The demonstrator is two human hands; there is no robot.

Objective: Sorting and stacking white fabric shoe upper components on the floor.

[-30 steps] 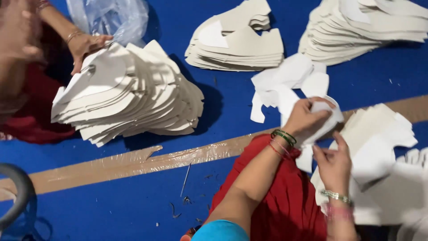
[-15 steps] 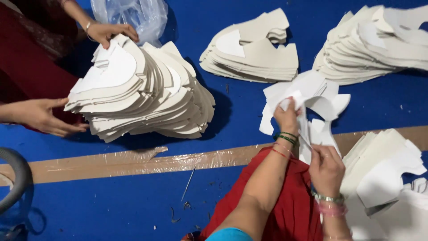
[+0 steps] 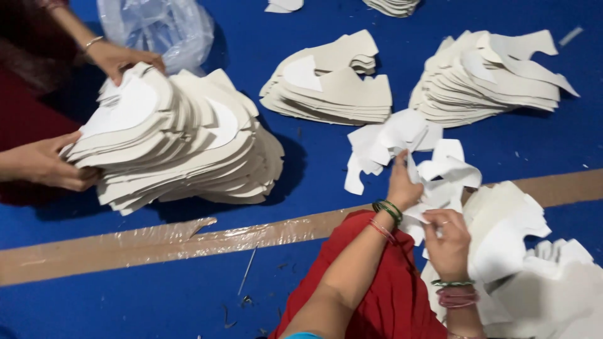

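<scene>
At the upper left of the frame a clear plastic bag [image 3: 164, 28] is seen beside a large stack of off-white cut pieces [image 3: 179, 141], which is steadied by a co-worker's hands [image 3: 47, 164]. Two smaller stacks [image 3: 330, 81] lie at upper centre and upper right. At lower centre, loose white cut pieces [image 3: 433, 172] are pinched by the left hand [image 3: 402, 185] and the right hand [image 3: 447, 242], fingers closed on them. Everything rests on a blue surface [image 3: 125, 301] crossed by a brown tape strip [image 3: 125, 245].

We see the loose white cut pieces [image 3: 402, 141], thin, curved and crumpled, heaped on the blue floor at about three o'clock. One white piece [image 3: 449, 172] is lifted, bent and partly folded.
</scene>
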